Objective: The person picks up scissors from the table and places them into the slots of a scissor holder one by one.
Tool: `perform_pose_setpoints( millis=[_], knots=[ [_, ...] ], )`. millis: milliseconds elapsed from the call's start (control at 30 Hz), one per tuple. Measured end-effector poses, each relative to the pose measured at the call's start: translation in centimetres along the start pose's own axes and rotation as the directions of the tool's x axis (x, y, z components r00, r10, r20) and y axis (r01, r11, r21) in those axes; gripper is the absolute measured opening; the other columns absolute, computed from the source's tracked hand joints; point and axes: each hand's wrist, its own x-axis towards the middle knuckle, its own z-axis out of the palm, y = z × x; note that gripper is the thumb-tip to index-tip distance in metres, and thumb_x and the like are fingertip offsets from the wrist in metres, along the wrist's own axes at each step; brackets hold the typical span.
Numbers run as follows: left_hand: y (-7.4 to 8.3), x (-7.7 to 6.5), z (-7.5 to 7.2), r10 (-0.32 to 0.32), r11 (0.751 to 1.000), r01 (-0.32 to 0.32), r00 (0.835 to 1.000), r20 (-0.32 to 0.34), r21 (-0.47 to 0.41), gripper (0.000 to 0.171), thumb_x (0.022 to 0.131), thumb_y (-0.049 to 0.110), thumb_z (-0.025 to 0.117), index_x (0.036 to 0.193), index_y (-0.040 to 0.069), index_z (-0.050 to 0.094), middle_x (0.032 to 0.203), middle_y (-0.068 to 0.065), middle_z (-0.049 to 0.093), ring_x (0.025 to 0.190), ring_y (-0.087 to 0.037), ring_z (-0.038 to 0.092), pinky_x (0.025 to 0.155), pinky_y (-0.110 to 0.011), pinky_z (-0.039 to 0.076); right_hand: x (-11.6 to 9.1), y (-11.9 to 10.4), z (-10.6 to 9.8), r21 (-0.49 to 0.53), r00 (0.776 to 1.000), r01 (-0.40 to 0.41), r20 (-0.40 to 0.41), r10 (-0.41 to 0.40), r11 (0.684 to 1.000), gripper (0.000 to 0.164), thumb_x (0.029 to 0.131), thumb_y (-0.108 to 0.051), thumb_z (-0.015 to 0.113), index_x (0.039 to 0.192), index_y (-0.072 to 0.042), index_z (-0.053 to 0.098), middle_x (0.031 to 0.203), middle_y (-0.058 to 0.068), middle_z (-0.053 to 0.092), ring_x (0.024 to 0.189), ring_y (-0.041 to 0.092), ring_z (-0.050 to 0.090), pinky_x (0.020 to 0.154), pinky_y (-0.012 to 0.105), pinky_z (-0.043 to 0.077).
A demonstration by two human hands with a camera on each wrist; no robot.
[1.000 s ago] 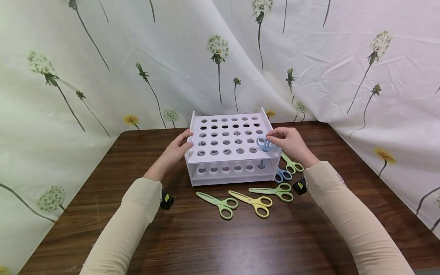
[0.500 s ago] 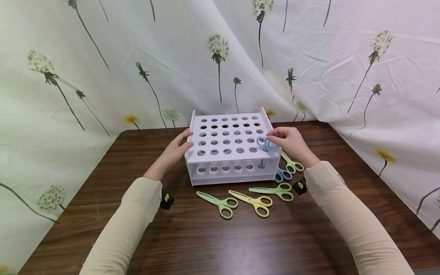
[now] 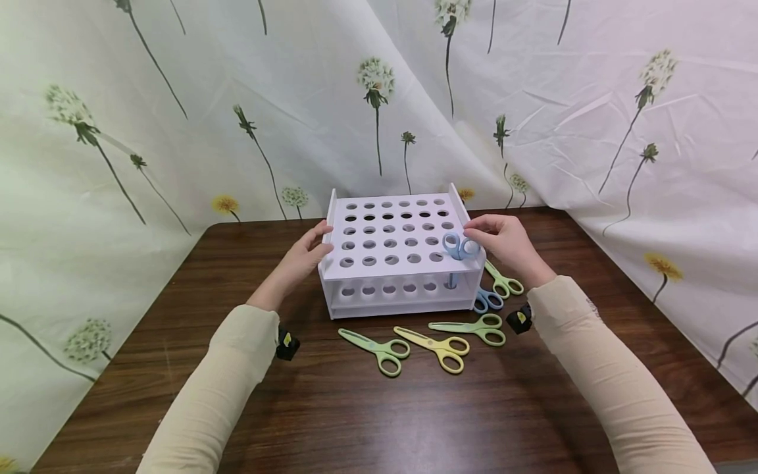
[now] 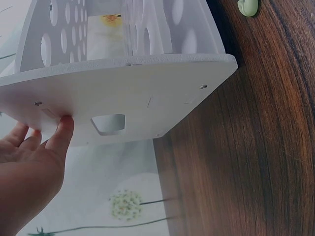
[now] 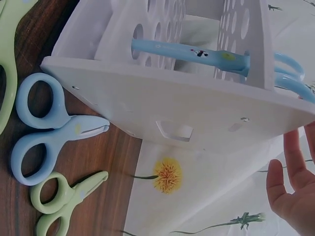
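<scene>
Blue scissors (image 3: 454, 246) stand in the front right hole of a white rack (image 3: 391, 261), handle loops above the top plate. In the right wrist view their closed blades (image 5: 197, 53) pass down to a hole in the lower plate. My right hand (image 3: 510, 245) is just above and right of the loops, thumb and fingers apart in the right wrist view (image 5: 295, 182); some fingertips are hidden behind the rack's side. My left hand (image 3: 299, 260) rests its fingertips against the rack's left side panel (image 4: 123, 93), fingers not wrapped round it.
In front of the rack lie green scissors (image 3: 374, 349), yellow scissors (image 3: 435, 345) and more green scissors (image 3: 474, 328). Other blue scissors (image 3: 489, 301) and green scissors (image 3: 503, 282) lie at its right side. A flowered cloth (image 3: 284, 131) hangs behind the brown table (image 3: 379, 421).
My right hand has let go of the blue scissors' handle and moved slightly up and right. The scissors stay in the hole. My left hand keeps its place on the rack.
</scene>
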Motion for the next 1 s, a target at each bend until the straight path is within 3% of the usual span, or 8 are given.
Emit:
perform_pose_setpoints(
  millis=[333,600,1000],
  knots=[
    [0.0,-0.1,0.1,-0.004,1.000,0.005,1.000,0.006,-0.006,0.047,0.097,0.015,0.044,0.140,0.002,0.031,0.153,-0.001,0.012,0.133,-0.026,0.022,0.103,-0.043,0.026,0.1,0.1,-1.0,-0.076,0.999,0.037,-0.038,-0.040,0.996,0.025,0.087,-0.014,0.063,0.103,0.006,0.065,0.098,0.014,0.065,0.083,0.010,0.057,0.069,0.022,0.046],
    [0.0,0.1,0.0,0.007,1.000,-0.008,1.000,0.005,0.010,0.047,0.097,0.015,0.044,0.140,0.001,0.031,0.153,-0.002,0.011,0.133,-0.028,0.021,0.104,-0.044,0.025,0.1,0.1,-1.7,-0.101,0.992,0.072,-0.097,-0.082,0.992,0.024,0.084,-0.019,0.068,0.098,0.001,0.069,0.090,0.001,0.068,0.081,0.008,0.057,0.070,0.022,0.043],
    [-0.1,0.2,0.0,0.001,1.000,-0.001,1.000,-0.005,0.008,0.046,0.097,0.014,0.045,0.139,0.002,0.033,0.152,-0.003,0.014,0.132,-0.028,0.024,0.102,-0.043,0.028,-0.3,0.1,-2.5,-0.109,0.989,0.070,-0.121,-0.083,0.992,0.028,0.083,-0.023,0.069,0.099,0.001,0.068,0.090,-0.004,0.066,0.079,0.006,0.057,0.066,0.022,0.042]
  ],
)
